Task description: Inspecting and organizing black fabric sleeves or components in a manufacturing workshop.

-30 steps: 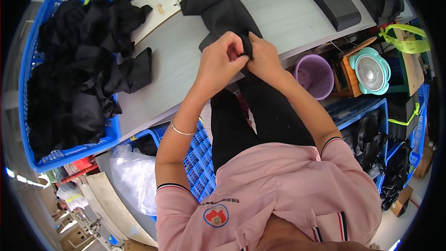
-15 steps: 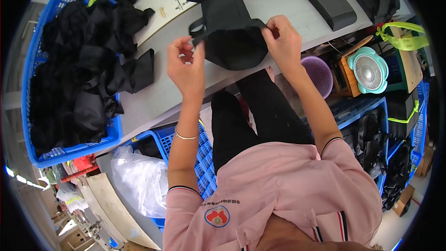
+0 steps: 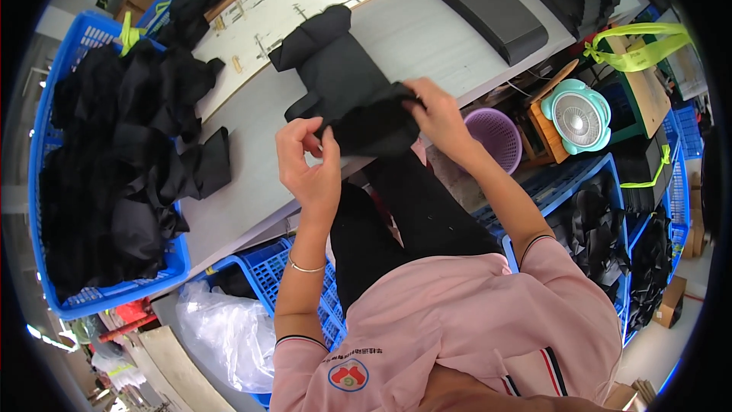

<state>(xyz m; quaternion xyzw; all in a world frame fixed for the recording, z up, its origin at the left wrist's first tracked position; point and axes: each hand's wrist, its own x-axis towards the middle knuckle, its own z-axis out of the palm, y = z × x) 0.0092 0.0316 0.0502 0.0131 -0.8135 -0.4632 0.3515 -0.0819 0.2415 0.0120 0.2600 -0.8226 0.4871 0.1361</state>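
A black fabric piece (image 3: 343, 76) with a wide flap at its far end and a strap loop on its left side lies on the grey table. Its near edge is folded over toward the table's front edge. My left hand (image 3: 309, 160) pinches the near left corner of this fabric between thumb and forefinger. At the near right corner, my right hand (image 3: 438, 118) grips the cloth, fingers closed on its edge. The underside of the piece is hidden.
To the left stands a blue plastic crate (image 3: 114, 301) heaped with black fabric pieces. A dark flat panel (image 3: 488, 11) lies on the table's far right. Beneath the table's right side are a purple basket (image 3: 494, 141) and a turquoise fan (image 3: 579, 116). Clear plastic wrap (image 3: 225, 336) hangs at lower left.
My left hand has come onto the fabric's left corner and pinches it. The near edge, which sagged open like a pouch, is now gathered flatter. The whole view has shifted a little.
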